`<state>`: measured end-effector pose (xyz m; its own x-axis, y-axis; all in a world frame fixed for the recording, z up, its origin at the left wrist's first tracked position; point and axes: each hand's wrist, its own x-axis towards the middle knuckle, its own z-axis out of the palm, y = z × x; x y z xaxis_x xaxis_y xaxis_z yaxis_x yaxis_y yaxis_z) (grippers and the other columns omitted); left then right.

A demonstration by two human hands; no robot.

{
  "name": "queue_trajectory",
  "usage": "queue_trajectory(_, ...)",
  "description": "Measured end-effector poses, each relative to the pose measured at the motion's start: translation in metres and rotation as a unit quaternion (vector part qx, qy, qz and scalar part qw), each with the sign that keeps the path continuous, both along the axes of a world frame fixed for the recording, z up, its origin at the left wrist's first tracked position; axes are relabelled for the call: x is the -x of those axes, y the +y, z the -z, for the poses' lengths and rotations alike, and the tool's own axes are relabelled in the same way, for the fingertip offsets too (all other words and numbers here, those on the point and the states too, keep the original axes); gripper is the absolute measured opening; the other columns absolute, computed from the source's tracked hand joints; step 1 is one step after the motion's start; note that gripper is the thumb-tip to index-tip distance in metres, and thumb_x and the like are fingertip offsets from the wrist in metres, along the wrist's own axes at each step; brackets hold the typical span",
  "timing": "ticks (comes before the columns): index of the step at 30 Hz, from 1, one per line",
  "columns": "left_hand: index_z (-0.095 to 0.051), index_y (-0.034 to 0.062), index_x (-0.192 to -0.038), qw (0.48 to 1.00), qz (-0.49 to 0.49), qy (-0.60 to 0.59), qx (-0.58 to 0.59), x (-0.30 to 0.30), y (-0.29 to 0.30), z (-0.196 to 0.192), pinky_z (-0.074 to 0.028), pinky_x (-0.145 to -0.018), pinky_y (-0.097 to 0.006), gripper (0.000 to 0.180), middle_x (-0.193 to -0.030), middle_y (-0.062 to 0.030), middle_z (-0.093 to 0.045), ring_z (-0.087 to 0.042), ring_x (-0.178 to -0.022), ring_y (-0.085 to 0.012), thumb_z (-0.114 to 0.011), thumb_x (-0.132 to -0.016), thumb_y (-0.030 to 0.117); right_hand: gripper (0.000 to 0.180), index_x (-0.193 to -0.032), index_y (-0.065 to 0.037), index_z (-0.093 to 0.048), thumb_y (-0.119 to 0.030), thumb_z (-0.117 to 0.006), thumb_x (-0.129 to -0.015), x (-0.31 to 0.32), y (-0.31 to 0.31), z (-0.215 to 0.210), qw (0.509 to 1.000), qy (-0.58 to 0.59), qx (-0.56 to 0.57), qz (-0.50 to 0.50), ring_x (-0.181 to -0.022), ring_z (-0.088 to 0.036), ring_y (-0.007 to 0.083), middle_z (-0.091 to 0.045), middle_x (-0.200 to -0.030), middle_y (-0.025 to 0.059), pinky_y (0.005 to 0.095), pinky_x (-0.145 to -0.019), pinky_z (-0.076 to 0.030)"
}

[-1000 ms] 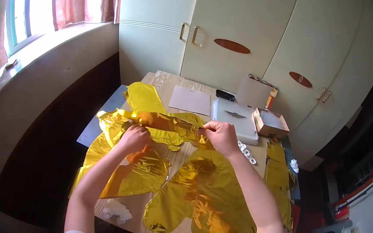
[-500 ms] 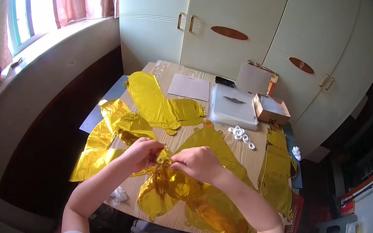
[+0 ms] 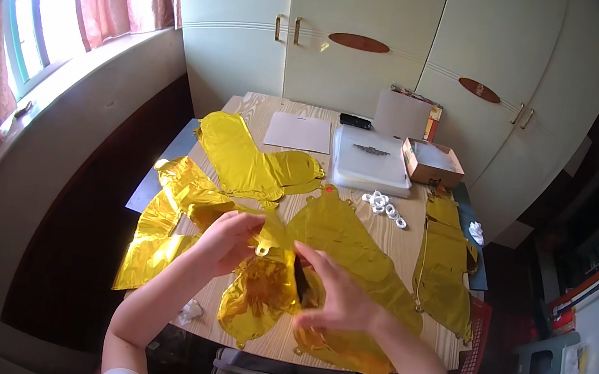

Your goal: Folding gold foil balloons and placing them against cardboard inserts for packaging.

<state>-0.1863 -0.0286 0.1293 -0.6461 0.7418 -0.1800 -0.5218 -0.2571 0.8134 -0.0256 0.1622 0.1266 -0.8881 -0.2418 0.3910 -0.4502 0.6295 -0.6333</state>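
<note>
My left hand (image 3: pixel 231 239) pinches the edge of a crinkled gold foil balloon (image 3: pixel 257 295) near the table's front; a small looped tab shows beside its fingertips. My right hand (image 3: pixel 341 293) is just right of that balloon, thumb and fingers spread apart, apparently not gripping it. Under my right hand lies a large flat gold foil balloon (image 3: pixel 351 235), partly covered by the hand and forearm. Shiny, crumpled gold foil (image 3: pixel 160 215) spreads out left of my left hand; whether it joins the held piece I cannot tell.
Another flat gold balloon (image 3: pixel 241 157) lies at the back left, and one more (image 3: pixel 444 267) overhangs the right edge. White rings (image 3: pixel 385 208), a clear plastic case (image 3: pixel 370 169), a cardboard box (image 3: pixel 434 164), white paper (image 3: pixel 298 132) and a black object (image 3: pixel 356 121) sit farther back.
My right hand has let go of the foil and shifted right and down, its fingers spreading. My left hand stays on the balloon's edge. The whole view has shifted slightly.
</note>
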Motion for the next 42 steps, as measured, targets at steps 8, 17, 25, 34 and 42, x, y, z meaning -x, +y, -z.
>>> queue_trajectory(8,-0.051,-0.0031,-0.122,0.949,0.177,-0.118,-0.234,-0.014,0.040,-0.024,-0.055,-0.084,-0.045,0.037,-0.117,-0.0164,-0.062,-0.067,-0.096,-0.0290,-0.050,-0.091,0.017,0.122,-0.154,-0.011,-0.003,-0.040,-0.085,-0.069,-0.047,0.003,0.073,0.916,0.271,-0.126,0.267,-0.139,-0.028,0.0438,-0.020,-0.151,0.0258,0.0648,-0.109,-0.022)
queue_trajectory(17,-0.046,0.0041,-0.135,0.960,0.205,-0.002,-0.192,-0.059,0.049,0.004,-0.052,-0.092,-0.044,0.057,-0.129,-0.0110,-0.055,-0.057,-0.115,-0.0236,-0.052,-0.079,0.008,0.053,-0.130,-0.016,-0.056,-0.020,-0.076,-0.081,-0.089,0.043,0.056,0.844,0.305,-0.254,0.361,-0.122,-0.053,0.0246,-0.058,-0.128,0.0023,0.0570,-0.111,-0.024)
queue_trajectory(25,-0.056,0.0024,-0.122,0.975,0.207,-0.084,0.018,-0.070,0.041,0.101,-0.047,-0.093,-0.036,0.036,-0.118,-0.0081,-0.061,-0.059,-0.106,-0.0208,-0.056,-0.085,0.006,0.016,-0.101,-0.023,-0.072,-0.022,-0.069,-0.085,-0.148,0.051,0.082,0.868,0.228,-0.375,0.230,-0.110,-0.059,0.0101,-0.066,-0.110,-0.0076,0.0469,-0.109,-0.029)
queue_trajectory(34,-0.045,0.0054,-0.123,0.979,0.105,-0.099,0.142,-0.055,0.051,0.106,-0.054,-0.075,-0.032,0.033,-0.106,-0.0091,-0.058,-0.062,-0.094,-0.0201,-0.056,-0.093,0.015,0.015,-0.097,-0.022,-0.073,-0.021,-0.068,-0.083,-0.162,0.047,0.104,0.898,0.204,-0.347,0.176,-0.100,-0.064,0.0078,-0.070,-0.102,-0.0077,0.0434,-0.104,-0.036)
queue_trajectory(42,-0.021,0.0107,-0.148,0.968,0.050,0.121,0.214,-0.041,0.078,0.090,-0.049,-0.066,-0.026,0.074,-0.097,-0.0093,-0.061,-0.059,-0.080,-0.0108,-0.056,-0.085,-0.007,0.015,-0.097,-0.020,-0.073,-0.022,-0.067,-0.084,-0.161,0.051,0.111,0.929,0.155,-0.305,0.144,-0.098,-0.064,0.0081,-0.070,-0.098,-0.0064,0.0421,-0.100,-0.042)
